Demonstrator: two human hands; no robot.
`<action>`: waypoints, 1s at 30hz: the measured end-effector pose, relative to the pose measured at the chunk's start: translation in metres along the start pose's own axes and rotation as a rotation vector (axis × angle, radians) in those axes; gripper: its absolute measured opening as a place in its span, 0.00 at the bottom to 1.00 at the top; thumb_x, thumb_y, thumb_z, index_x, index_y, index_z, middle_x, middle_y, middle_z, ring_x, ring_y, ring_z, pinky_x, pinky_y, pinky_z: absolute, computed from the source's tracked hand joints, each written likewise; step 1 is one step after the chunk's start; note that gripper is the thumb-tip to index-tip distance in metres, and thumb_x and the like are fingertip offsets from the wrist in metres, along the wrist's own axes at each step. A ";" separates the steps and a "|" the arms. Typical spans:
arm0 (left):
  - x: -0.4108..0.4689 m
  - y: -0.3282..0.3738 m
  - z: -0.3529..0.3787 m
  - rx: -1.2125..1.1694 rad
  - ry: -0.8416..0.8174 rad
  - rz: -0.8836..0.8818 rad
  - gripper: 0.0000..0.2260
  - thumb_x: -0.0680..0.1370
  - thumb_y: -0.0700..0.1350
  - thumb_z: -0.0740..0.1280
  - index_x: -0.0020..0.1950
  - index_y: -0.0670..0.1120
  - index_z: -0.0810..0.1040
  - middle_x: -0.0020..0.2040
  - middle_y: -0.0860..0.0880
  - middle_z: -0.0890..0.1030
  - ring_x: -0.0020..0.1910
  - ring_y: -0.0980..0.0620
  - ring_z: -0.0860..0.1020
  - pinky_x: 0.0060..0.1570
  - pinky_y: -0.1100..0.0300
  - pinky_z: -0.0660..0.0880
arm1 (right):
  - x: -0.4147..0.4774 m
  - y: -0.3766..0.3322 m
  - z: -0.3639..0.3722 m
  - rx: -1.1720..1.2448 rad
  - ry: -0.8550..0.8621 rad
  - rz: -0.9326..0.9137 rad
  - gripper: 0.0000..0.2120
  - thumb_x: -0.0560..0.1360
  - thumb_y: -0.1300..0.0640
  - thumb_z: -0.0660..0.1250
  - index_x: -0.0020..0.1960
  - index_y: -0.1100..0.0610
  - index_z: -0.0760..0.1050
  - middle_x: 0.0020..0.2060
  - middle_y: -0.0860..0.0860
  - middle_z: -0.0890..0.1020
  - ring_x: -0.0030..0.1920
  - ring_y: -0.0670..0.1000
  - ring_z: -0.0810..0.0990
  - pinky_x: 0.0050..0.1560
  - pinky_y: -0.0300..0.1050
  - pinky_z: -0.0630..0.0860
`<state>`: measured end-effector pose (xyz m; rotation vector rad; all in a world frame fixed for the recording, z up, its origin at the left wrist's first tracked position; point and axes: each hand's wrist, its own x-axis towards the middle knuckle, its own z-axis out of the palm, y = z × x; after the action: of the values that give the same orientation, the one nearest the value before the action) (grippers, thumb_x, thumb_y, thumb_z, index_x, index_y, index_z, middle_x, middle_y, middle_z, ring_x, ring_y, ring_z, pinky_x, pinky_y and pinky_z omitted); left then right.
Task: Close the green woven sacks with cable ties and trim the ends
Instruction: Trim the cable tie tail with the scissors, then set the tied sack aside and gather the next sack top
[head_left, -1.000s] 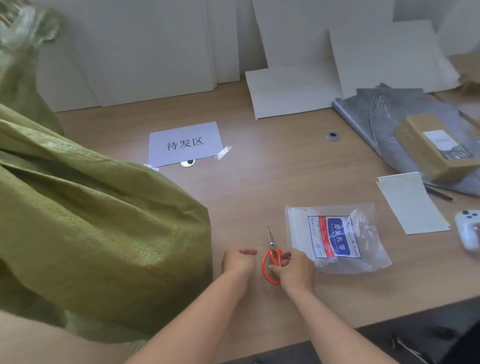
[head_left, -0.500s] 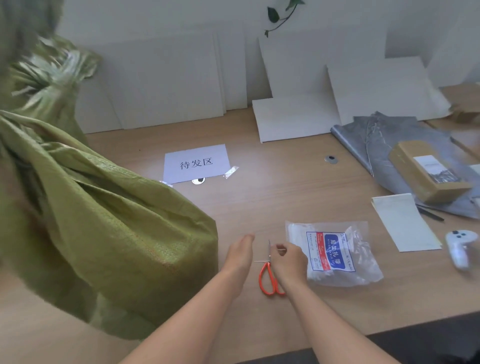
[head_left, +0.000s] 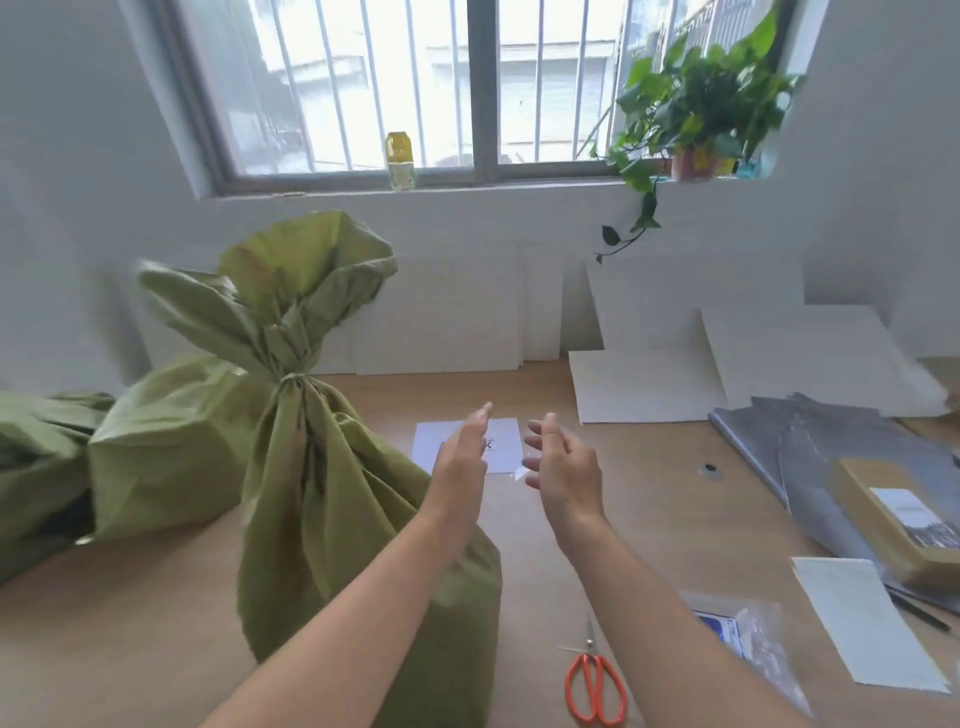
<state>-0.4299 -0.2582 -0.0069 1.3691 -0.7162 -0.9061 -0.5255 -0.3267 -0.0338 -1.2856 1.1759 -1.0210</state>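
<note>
At the far left a green sack (head_left: 41, 467) lay slumped on the wooden table (head_left: 130, 649). Just beside it sat a second sack (head_left: 171, 441), bulging and boxy. In front of that one a third sack (head_left: 322, 519) stood upright. Its neck was gathered tight by a pale cable tie (head_left: 292, 382), and the loose mouth flared open above the tie.

The left hand (head_left: 462, 452) hung in the air to the right of the standing sack, fingers straight and together, palm turned toward the other hand, holding nothing. Its forearm crossed in front of the sack's lower corner; whether it touched the cloth could not be told. Behind the two hands a white paper label (head_left: 501, 434) lay flat on the table. The right hand (head_left: 563, 467) hovered close to the left one but apart from it, fingers loosely spread and slightly bent, also empty.

Nearer the table's front edge, orange-handled scissors (head_left: 595, 686) lay closed under the right forearm. Just to their right lay a clear packet of cable ties (head_left: 748, 639), partly hidden by that arm. Farther right lay a white sheet (head_left: 862, 623), and beyond it a cardboard box (head_left: 904, 525) rested on grey plastic bags (head_left: 779, 447).
</note>
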 end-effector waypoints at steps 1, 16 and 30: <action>-0.001 0.013 -0.007 0.004 0.010 0.050 0.20 0.82 0.61 0.60 0.73 0.59 0.77 0.75 0.55 0.73 0.73 0.54 0.72 0.78 0.50 0.66 | -0.003 -0.016 0.008 0.016 -0.013 -0.036 0.16 0.85 0.41 0.57 0.51 0.44 0.82 0.50 0.45 0.86 0.48 0.52 0.86 0.61 0.60 0.81; -0.034 0.106 -0.166 0.032 0.653 0.399 0.09 0.80 0.46 0.60 0.51 0.49 0.80 0.48 0.49 0.83 0.50 0.47 0.84 0.57 0.45 0.81 | -0.051 -0.107 0.145 -0.104 -0.379 -0.265 0.16 0.85 0.50 0.59 0.63 0.56 0.82 0.59 0.51 0.85 0.62 0.54 0.82 0.69 0.55 0.75; 0.051 0.066 -0.262 0.473 -0.166 -0.114 0.20 0.72 0.51 0.74 0.64 0.55 0.80 0.55 0.51 0.87 0.53 0.50 0.87 0.59 0.48 0.83 | -0.013 -0.069 0.204 -0.497 -0.608 -0.267 0.36 0.68 0.53 0.82 0.72 0.45 0.72 0.58 0.38 0.83 0.59 0.37 0.80 0.61 0.39 0.78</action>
<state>-0.1714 -0.1731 0.0299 1.7779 -1.0332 -0.9866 -0.3209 -0.2862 0.0219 -2.0116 0.8108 -0.4519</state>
